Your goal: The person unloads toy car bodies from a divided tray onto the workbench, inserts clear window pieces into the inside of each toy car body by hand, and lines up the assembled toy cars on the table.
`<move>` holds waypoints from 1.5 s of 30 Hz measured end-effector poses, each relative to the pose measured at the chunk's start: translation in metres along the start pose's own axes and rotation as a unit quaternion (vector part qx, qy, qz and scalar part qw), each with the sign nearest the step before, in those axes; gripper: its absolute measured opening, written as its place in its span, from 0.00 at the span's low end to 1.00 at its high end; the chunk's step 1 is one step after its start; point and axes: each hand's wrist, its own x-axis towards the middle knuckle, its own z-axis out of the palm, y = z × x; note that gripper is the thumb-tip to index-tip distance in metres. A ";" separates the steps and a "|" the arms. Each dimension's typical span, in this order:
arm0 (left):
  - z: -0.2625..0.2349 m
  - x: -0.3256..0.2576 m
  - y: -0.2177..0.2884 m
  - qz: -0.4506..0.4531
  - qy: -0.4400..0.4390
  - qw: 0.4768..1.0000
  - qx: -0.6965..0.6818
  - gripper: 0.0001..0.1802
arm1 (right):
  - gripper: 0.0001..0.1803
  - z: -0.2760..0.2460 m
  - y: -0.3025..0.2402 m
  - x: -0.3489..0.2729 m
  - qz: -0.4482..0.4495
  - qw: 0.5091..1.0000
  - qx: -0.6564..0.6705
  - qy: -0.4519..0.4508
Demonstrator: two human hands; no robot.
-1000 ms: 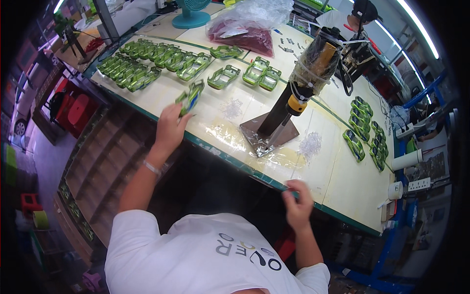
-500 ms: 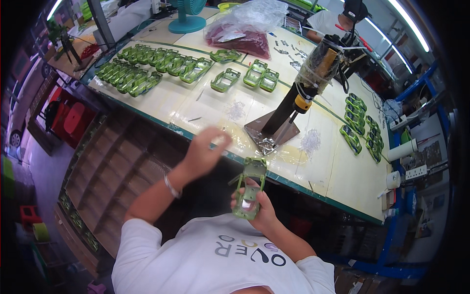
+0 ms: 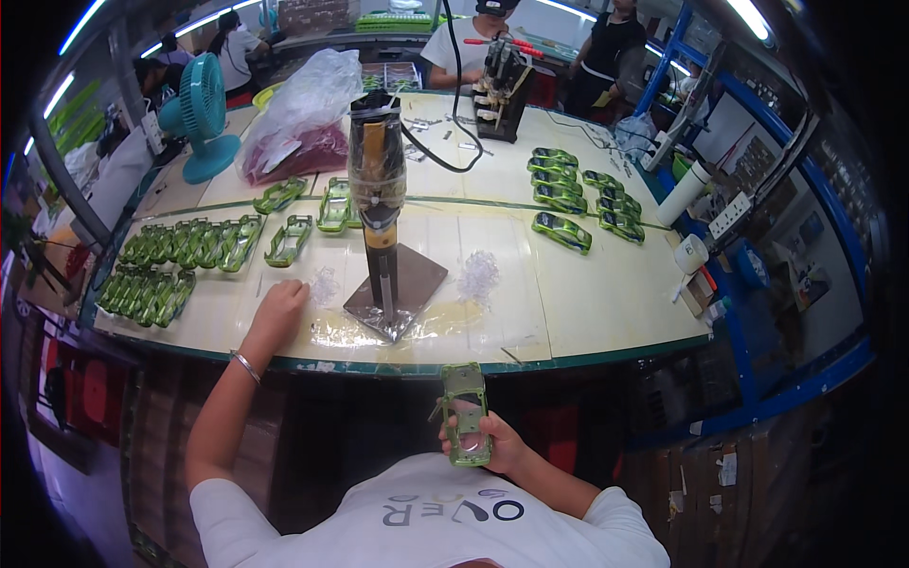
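In my right hand [image 3: 506, 445] is a green toy car body [image 3: 466, 417], held upright in front of my chest past the table's edge. Its window openings show a clear, shiny part, and a thin strip sticks out at its left side. My left hand [image 3: 281, 310] is over the near left of the table, fingers curled together; whatever they hold, if anything, is hidden. Just right of that hand lies a loose pile of small clear scraps [image 3: 325, 287]. A dark upright press-like tool wrapped in plastic [image 3: 377, 180] stands on a brown base plate [image 3: 417, 275] beyond.
Rows of green car bodies [image 3: 189, 243] fill the table's left side. Finished-looking green cars [image 3: 561, 232] stand at the right. Another scrap pile [image 3: 478, 276], a bagged pink bundle [image 3: 294, 156] and a teal fan [image 3: 204, 123] are around. A co-worker [image 3: 454, 52] sits opposite.
The view has swung right and up. My left hand has moved forward and left, from in front of the table edge to over the tabletop. The right hand still grips the car body.
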 end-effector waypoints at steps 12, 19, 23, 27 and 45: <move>0.007 0.011 0.004 0.000 0.016 0.999 -0.039 0.07 | 0.38 -0.022 -0.002 -0.002 -0.016 0.998 0.051 -0.026; 0.007 0.019 0.000 -0.005 -0.096 0.995 0.020 0.03 | 0.32 -0.023 -0.004 -0.011 -0.027 0.998 0.054 -0.011; 0.006 0.023 0.002 -0.091 -0.083 0.992 -0.037 0.03 | 0.38 -0.032 -0.001 -0.012 -0.038 0.997 0.070 -0.023; 0.010 0.022 -0.005 -0.123 -0.026 0.987 -0.099 0.06 | 0.38 -0.034 -0.003 -0.014 -0.042 0.995 0.086 -0.026; -0.012 -0.029 -0.008 -0.428 0.081 0.722 -0.538 0.10 | 0.33 -0.027 -0.006 -0.012 -0.051 0.994 0.091 -0.031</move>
